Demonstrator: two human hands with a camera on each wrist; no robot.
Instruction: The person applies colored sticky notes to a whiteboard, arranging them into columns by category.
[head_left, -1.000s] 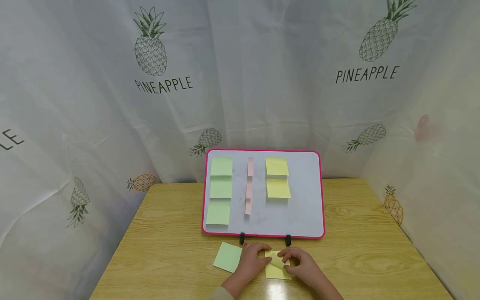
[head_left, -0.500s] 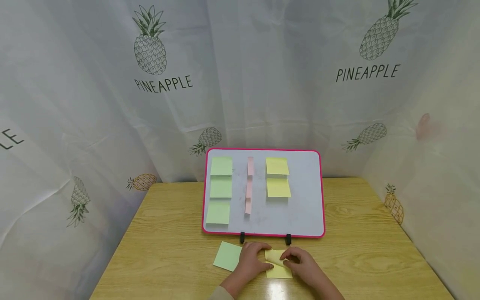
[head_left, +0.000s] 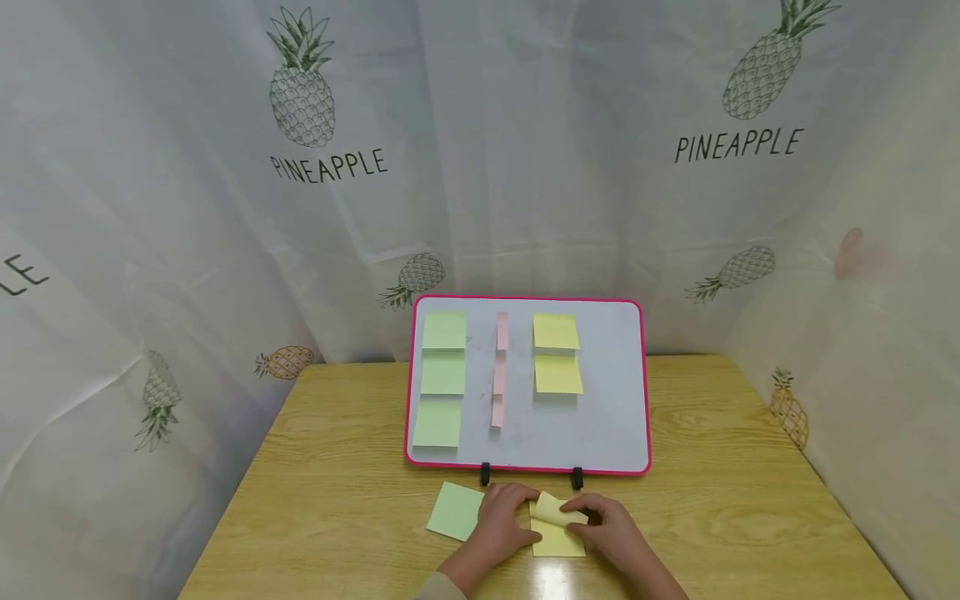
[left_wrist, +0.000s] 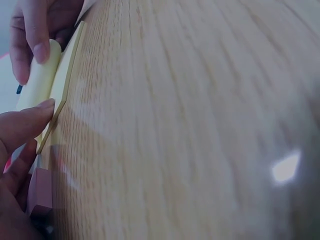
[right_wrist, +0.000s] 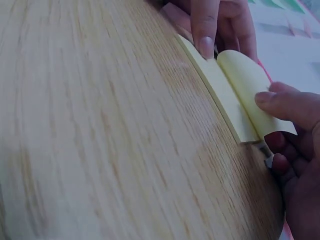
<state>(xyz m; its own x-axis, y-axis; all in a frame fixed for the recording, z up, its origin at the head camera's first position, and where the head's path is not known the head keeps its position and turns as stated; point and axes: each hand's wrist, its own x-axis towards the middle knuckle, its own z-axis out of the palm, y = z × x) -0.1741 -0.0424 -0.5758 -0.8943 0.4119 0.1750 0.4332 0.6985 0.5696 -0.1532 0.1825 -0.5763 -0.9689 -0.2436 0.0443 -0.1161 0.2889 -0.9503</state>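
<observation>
A yellow sticky note pad (head_left: 558, 546) lies on the wooden table in front of the whiteboard. My left hand (head_left: 501, 518) holds the pad at its left side, with the thumb (left_wrist: 37, 117) pressed on its near corner. The pad's top sheet (right_wrist: 247, 85) is lifted and curls back over the pad. Between thumb and fingers, my right hand (head_left: 615, 533) pinches that yellow sheet at its right side. Partly behind the left hand is a green sticky note pad (head_left: 453, 510). A small pink pad (left_wrist: 40, 192) shows under the left hand in the left wrist view.
The pink-rimmed whiteboard (head_left: 611, 400) stands on black feet (head_left: 577, 478) just beyond the hands. It bears green notes (head_left: 442, 372), narrow pink notes (head_left: 498, 375) and two yellow notes (head_left: 558, 375). A pineapple-print curtain (head_left: 510, 167) surrounds the table (head_left: 322, 500).
The right hand has drawn the top yellow sheet further up and rightward, so its lifted edge now rises past the pad's far edge. The left hand has stayed nearly still on the pad.
</observation>
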